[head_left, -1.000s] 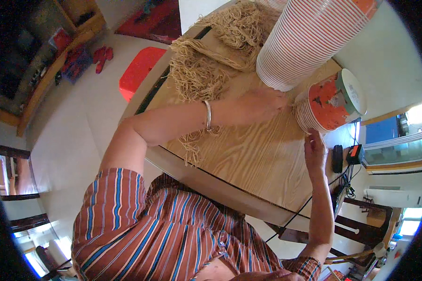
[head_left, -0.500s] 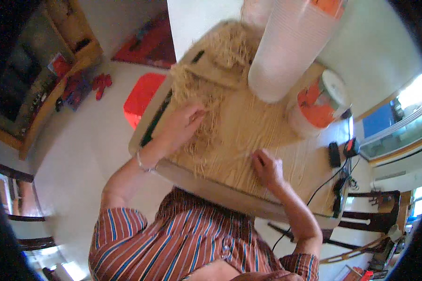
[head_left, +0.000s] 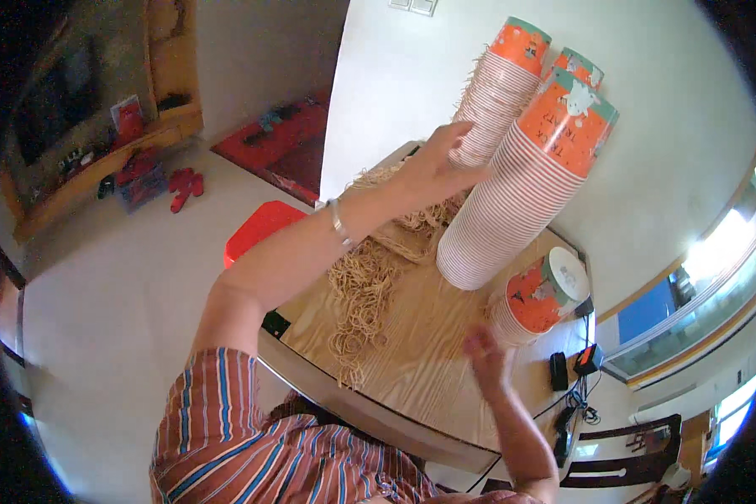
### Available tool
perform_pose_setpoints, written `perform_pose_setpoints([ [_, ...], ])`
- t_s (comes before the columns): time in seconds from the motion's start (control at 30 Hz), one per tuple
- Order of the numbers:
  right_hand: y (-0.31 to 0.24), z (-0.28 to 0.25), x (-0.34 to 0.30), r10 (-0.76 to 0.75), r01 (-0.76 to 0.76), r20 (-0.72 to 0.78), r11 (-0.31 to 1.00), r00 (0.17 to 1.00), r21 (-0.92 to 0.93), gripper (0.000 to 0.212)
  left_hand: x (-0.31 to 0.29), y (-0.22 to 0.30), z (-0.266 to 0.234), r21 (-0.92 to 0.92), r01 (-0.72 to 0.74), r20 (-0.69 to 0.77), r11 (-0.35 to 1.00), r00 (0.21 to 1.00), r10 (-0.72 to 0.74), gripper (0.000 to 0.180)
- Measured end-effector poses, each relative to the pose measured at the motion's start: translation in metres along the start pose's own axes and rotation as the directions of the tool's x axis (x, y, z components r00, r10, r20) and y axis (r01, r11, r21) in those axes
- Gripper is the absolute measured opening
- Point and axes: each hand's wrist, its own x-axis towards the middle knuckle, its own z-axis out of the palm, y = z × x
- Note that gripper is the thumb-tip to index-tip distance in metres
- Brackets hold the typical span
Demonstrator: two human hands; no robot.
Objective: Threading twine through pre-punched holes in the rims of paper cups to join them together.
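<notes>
My left hand (head_left: 441, 166) is raised beside a tall stack of nested paper buckets (head_left: 512, 197), orange with green bottoms and turned upside down. Its thumb and fingers are spread at the stack's upper left side; whether they touch it I cannot tell. My right hand (head_left: 489, 363) is blurred, low over the table near a short stack of the same buckets (head_left: 536, 296), so its fingers do not show clearly. A loose heap of tan twisted cords (head_left: 363, 290) lies on the wood-grain table (head_left: 428, 336), to the left of the tall stack.
Behind the tall stack stand another bucket stack with cord loops along its side (head_left: 497, 101) and a partly hidden one (head_left: 581, 67). Black adapters (head_left: 588, 359) and cables lie at the table's right edge. A red stool (head_left: 265, 228) stands left of the table; a dark chair (head_left: 630, 454), right.
My left hand has gone from the cords up and away to the tall stack. My right hand has shifted toward the short stack. The view has tilted up, showing the rear stacks.
</notes>
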Motion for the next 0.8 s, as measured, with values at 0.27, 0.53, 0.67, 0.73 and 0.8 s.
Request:
perform_pose_setpoints([
  [0.27,-0.094,-0.138,0.222,-0.285,0.221,-0.442,0.956,0.851,-0.191,0.075,0.120,0.001,0.034,-0.145,0.170,0.116,0.975,0.981,-0.154,0.111],
  [0.53,-0.109,-0.137,0.284,-0.168,0.216,-0.358,0.972,0.918,0.096,0.083,0.167,-0.019,0.065,-0.252,-0.029,0.101,0.967,0.993,0.056,0.101],
  [0.67,-0.127,-0.156,0.292,-0.242,0.307,-0.375,0.943,0.895,0.125,0.084,0.188,0.004,0.063,-0.288,-0.081,0.048,0.954,0.994,0.098,0.091],
  [0.73,-0.138,-0.162,0.300,-0.254,0.332,-0.374,0.930,0.892,0.158,0.085,0.200,0.013,0.057,-0.201,-0.057,0.038,0.978,0.997,0.066,0.101],
  [0.8,-0.148,-0.170,0.306,-0.251,0.331,-0.390,0.931,0.886,0.154,0.085,0.210,0.024,0.054,-0.153,-0.032,0.005,0.988,0.999,0.034,0.104],
])
